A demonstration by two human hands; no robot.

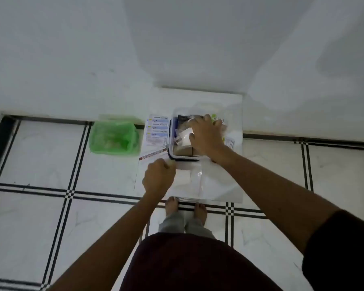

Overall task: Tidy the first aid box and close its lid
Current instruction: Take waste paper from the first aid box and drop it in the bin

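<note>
The first aid box (172, 139), clear with a dark blue rim, stands open on a white sheet (229, 185) on the floor. Inside lie a dark packet, a white pad (185, 136) and a brown carton (184, 152). My right hand (206, 135) rests palm-down over the box's right side, fingers spread on the contents. My left hand (158, 177) sits curled just below the box's near left corner; whether it holds something small is unclear. A clear lid (198, 181) seems to lie on the sheet near my left hand.
A green plastic-lined bin (114, 135) stands left of the box by the wall. Several plaster strips (157, 131) and a long reddish strip (152, 155) lie between bin and box. More packets (229, 141) peek out right of the box. My bare feet (185, 208) touch the sheet's near edge.
</note>
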